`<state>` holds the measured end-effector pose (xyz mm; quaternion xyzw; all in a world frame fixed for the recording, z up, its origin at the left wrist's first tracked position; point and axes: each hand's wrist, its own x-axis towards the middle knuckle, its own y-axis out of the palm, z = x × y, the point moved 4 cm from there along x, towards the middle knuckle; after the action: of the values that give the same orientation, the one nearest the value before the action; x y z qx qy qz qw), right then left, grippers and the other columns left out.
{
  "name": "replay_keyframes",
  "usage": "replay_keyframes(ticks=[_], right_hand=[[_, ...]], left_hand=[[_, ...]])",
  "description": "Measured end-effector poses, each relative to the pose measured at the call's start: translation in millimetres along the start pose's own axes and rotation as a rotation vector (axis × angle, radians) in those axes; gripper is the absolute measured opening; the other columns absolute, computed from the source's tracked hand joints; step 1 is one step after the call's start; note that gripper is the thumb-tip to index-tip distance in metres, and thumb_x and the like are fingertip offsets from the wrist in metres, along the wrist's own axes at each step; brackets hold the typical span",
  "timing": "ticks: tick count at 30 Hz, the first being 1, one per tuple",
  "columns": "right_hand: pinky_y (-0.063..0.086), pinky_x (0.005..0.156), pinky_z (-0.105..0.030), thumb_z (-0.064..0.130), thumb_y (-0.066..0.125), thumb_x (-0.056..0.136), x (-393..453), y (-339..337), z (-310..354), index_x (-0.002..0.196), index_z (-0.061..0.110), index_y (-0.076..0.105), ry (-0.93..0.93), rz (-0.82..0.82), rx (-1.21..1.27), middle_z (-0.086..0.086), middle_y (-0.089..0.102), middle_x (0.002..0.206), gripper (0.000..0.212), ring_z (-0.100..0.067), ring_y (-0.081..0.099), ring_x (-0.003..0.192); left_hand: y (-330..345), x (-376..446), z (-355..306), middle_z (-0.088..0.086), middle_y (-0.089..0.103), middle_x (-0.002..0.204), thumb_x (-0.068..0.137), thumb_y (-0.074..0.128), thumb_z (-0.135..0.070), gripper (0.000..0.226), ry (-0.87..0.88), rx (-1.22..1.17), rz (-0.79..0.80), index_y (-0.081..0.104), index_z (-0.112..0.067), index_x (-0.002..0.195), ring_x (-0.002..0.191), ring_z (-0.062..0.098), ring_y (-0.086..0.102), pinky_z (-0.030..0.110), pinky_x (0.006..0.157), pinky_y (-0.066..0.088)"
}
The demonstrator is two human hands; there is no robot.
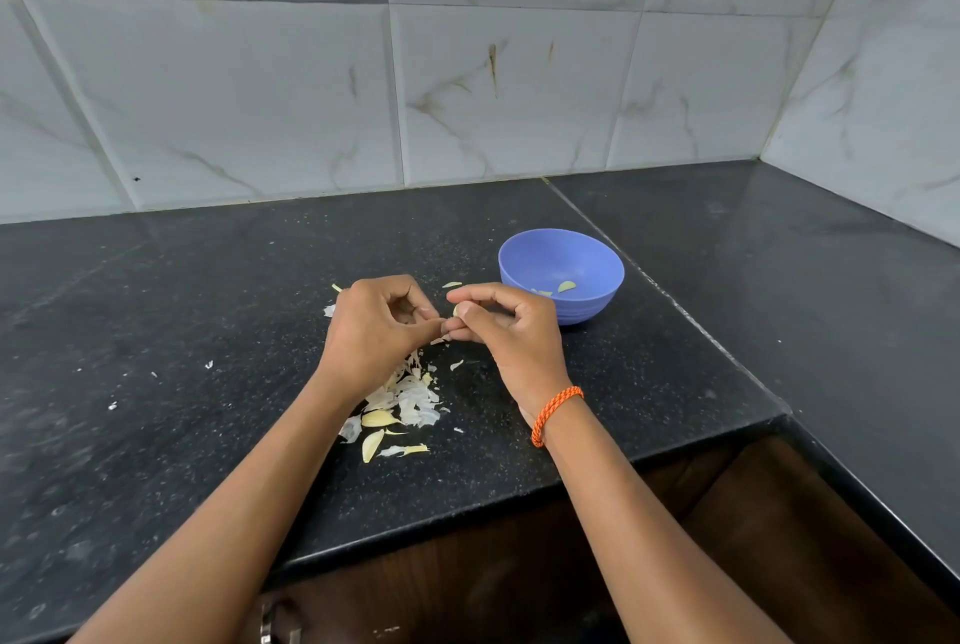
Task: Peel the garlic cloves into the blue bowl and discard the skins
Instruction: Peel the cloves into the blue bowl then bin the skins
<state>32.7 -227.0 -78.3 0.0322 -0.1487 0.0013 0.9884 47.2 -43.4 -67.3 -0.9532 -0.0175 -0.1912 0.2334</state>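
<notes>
Between the fingertips of both hands sits a small clove, with the right hand pinching it by thumb and curled fingers and the left hand pinching at its near end, fingers bent in tight. Just past the right fingers stands the bowl on the counter, with a few peeled bits inside. Below the left fingers, under the wrist, lies a pile of skins with more cloves at its near edge.
</notes>
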Motion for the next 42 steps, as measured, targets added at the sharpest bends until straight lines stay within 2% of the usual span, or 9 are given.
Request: replay_keyframes(ticks=[2,5,9,12,19,25,30,35,42], right_hand=[[0.066,0.086,-0.040,-0.001,0.068,0.098,-0.3,0.7,-0.5,0.107,0.004,0.080,-0.013,0.012,-0.024,-0.015,0.079,0.105,0.015,-0.028,0.081,0.088],[0.066,0.087,-0.041,-0.003,0.070,0.095,-0.4,2.7,1.5,0.108,0.008,0.081,-0.062,0.016,-0.110,-0.005,0.080,0.105,0.020,-0.022,0.080,0.089],[0.064,0.084,-0.030,-0.004,0.071,0.093,-0.1,1.9,4.3,0.116,0.011,0.079,-0.092,-0.037,-0.186,-0.002,0.078,0.099,0.028,-0.017,0.077,0.089],[0.065,0.084,-0.031,-0.002,0.073,0.093,-0.6,0.3,5.1,0.114,0.011,0.078,-0.111,-0.066,-0.200,0.000,0.077,0.098,0.025,-0.015,0.077,0.090],[0.063,0.075,-0.024,0.003,0.075,0.094,-2.3,3.8,7.5,0.109,0.010,0.079,-0.185,-0.085,-0.328,0.003,0.078,0.098,0.017,-0.009,0.076,0.086],[0.056,0.073,-0.014,0.009,0.075,0.094,-0.9,5.8,6.1,0.091,0.011,0.082,-0.204,-0.088,-0.420,0.005,0.079,0.086,0.007,-0.008,0.074,0.081],[0.060,0.067,-0.027,0.011,0.073,0.095,2.1,5.2,1.0,0.087,0.012,0.081,-0.157,-0.048,-0.426,0.005,0.077,0.079,0.012,-0.012,0.073,0.073],[0.058,0.067,-0.030,0.017,0.071,0.097,2.4,7.0,0.4,0.088,0.016,0.076,-0.235,-0.031,-0.532,0.004,0.074,0.085,0.010,-0.013,0.069,0.078],[0.050,0.061,-0.024,0.018,0.073,0.096,1.5,6.4,2.8,0.085,0.012,0.069,-0.239,-0.044,-0.511,0.002,0.068,0.079,0.013,-0.016,0.061,0.073]], left_hand=[[0.1,0.4,1.1,0.001,0.073,0.073,0.079,0.096,-0.015,0.023,-0.017,-0.011,0.020,0.073,-0.018,0.077,0.064,0.014,0.065,0.036,0.065,0.055],[0.3,-1.1,-2.9,0.003,0.080,0.084,0.090,0.084,-0.003,0.016,-0.031,-0.162,0.066,0.080,-0.017,0.093,0.076,0.025,0.077,0.028,0.066,0.058],[0.9,-0.9,-3.8,0.004,0.083,0.088,0.098,0.070,0.004,0.024,-0.042,-0.208,0.079,0.085,-0.015,0.101,0.083,0.029,0.080,0.038,0.071,0.061],[2.7,-1.7,-7.8,0.009,0.083,0.089,0.094,0.080,-0.004,0.010,-0.061,-0.290,0.103,0.085,-0.009,0.101,0.084,0.032,0.081,0.035,0.075,0.065],[3.5,-0.9,-6.9,0.013,0.081,0.083,0.090,0.085,-0.010,0.009,-0.027,-0.285,0.081,0.083,-0.003,0.096,0.077,0.031,0.079,0.031,0.075,0.065],[-1.7,1.2,-4.8,0.008,0.081,0.081,0.090,0.085,-0.012,0.007,-0.018,-0.212,0.048,0.083,-0.006,0.093,0.076,0.029,0.079,0.039,0.077,0.068],[-4.4,0.9,-2.9,0.001,0.081,0.079,0.090,0.087,-0.018,0.006,0.001,-0.091,0.068,0.084,-0.014,0.088,0.075,0.021,0.079,0.046,0.080,0.068],[-3.5,0.5,-1.9,0.006,0.081,0.083,0.089,0.088,-0.018,0.008,-0.014,-0.134,0.106,0.084,-0.011,0.088,0.078,0.029,0.080,0.053,0.083,0.067],[-0.1,-0.5,-5.5,0.015,0.082,0.088,0.091,0.083,-0.005,0.007,-0.057,-0.296,0.113,0.083,0.001,0.096,0.080,0.038,0.079,0.039,0.079,0.068]])
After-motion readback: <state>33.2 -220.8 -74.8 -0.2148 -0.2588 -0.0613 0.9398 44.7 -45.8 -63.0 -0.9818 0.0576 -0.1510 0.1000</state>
